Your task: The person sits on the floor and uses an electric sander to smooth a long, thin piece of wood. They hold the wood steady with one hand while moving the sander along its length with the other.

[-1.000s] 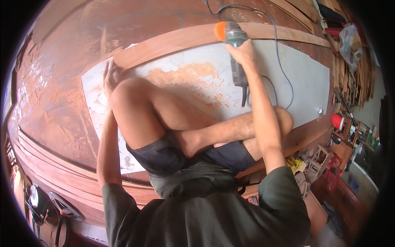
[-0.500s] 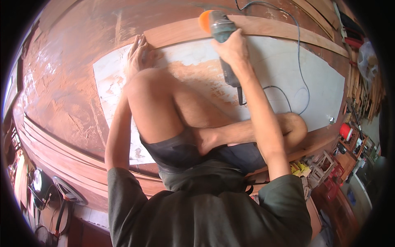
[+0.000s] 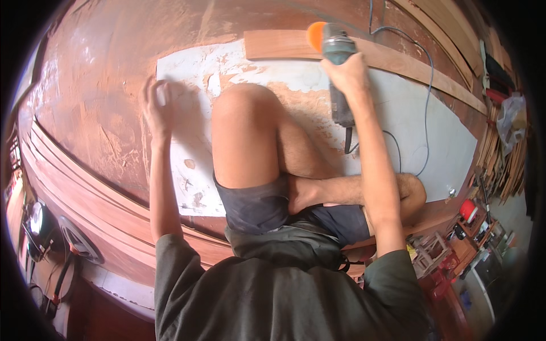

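Note:
My right hand (image 3: 351, 77) is wrapped round the body of an angle grinder (image 3: 340, 52), dark green and grey, with an orange disc (image 3: 315, 36) at its far end. The disc is over the long flat wooden plank (image 3: 278, 45); whether it touches the wood I cannot tell. Away from the plank, my left hand (image 3: 157, 111) is at the left edge of the white sheet (image 3: 196, 131), its fingers loosely curled and apart. Something pale shows at those fingers, too small to make out.
A thin power cord (image 3: 427, 113) loops to the right of the grinder. Reddish sawdust lies on the brown work surface (image 3: 102, 113). Long wooden strips (image 3: 85, 176) are stacked at the left, and more boards (image 3: 441, 42) lie at the far right. My bent knee (image 3: 247, 111) rises between my arms.
My left hand has come off the plank's left end and moved left and nearer to me. The grinder remains in my right hand at the plank. The whole view has shifted.

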`<action>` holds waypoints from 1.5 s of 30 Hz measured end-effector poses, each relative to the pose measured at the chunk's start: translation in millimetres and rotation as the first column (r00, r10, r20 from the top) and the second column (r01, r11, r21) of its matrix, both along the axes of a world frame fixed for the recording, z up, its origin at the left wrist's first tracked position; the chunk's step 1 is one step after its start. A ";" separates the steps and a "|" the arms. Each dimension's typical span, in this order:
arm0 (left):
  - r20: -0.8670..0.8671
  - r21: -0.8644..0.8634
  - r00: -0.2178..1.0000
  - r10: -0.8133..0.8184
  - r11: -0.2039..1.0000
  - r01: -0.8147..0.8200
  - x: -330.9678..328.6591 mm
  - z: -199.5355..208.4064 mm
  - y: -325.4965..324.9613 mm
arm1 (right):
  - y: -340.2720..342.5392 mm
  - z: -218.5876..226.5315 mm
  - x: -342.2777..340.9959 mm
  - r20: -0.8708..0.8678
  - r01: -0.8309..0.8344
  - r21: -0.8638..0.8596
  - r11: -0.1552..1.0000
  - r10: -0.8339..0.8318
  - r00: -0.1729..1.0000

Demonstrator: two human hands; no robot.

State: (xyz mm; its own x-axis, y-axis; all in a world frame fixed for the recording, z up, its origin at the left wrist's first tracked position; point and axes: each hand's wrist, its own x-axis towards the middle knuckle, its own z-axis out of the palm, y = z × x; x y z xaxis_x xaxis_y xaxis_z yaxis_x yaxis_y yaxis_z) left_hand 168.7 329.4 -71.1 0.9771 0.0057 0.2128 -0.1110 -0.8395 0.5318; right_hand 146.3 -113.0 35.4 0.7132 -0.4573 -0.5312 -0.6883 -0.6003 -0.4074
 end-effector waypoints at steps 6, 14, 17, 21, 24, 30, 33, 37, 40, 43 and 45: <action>0.080 0.216 0.988 -0.129 0.970 0.109 -22.1 -8.3 26.6 | -0.5 -22.8 14.5 0.068 0.020 -0.203 0.979 -0.006 0.998; 0.009 0.172 0.983 -0.184 0.968 0.180 -20.4 -10.1 26.3 | 94.3 -14.0 31.3 0.144 -0.142 -0.110 0.984 0.158 0.977; -0.023 0.111 0.981 -0.193 0.975 0.195 -20.6 -8.0 27.1 | 105.8 -14.3 25.9 0.148 -0.201 -0.140 0.970 0.221 0.964; -0.039 0.123 0.976 -0.212 0.969 0.215 -19.3 -2.4 25.0 | 70.5 -23.5 18.8 0.058 -0.127 -0.089 0.988 0.133 0.989; -0.036 0.164 0.969 -0.243 0.955 0.245 -19.9 2.2 17.5 | 49.5 -14.7 16.0 0.055 -0.085 -0.171 0.982 0.095 0.994; -0.029 0.106 0.964 -0.263 0.959 0.264 -19.9 -0.6 17.8 | 82.2 -11.6 31.9 0.070 -0.119 -0.109 0.987 0.127 0.989; -0.030 0.090 0.960 -0.278 0.956 0.279 -19.0 -1.2 16.3 | 107.7 -13.7 30.7 0.122 -0.190 -0.129 0.973 0.205 0.971; -0.045 0.075 0.959 -0.281 0.956 0.284 -18.4 -0.2 17.6 | 110.1 -12.6 32.2 0.166 -0.304 -0.136 0.943 0.325 0.931; -0.051 0.167 0.959 -0.277 0.945 0.282 -17.9 -2.1 17.2 | 111.3 -12.0 45.5 0.154 -0.293 -0.111 0.950 0.308 0.939; -0.050 0.160 0.962 -0.270 0.948 0.274 -18.4 -3.5 16.8 | 114.8 -15.3 38.4 0.177 -0.281 -0.116 0.953 0.298 0.938; -0.030 0.164 0.960 -0.277 0.946 0.278 -18.4 -4.3 18.2 | 117.0 -17.8 26.1 0.191 -0.297 -0.119 0.947 0.316 0.930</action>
State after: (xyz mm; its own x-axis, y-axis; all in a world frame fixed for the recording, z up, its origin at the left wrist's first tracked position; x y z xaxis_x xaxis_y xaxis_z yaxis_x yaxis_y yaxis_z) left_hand 150.3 347.6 -75.3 0.9363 -0.3007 0.1815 -0.3492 -0.8518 0.3904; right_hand 172.4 4.0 17.6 0.9148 -0.2366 -0.3273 -0.3724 -0.8079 -0.4567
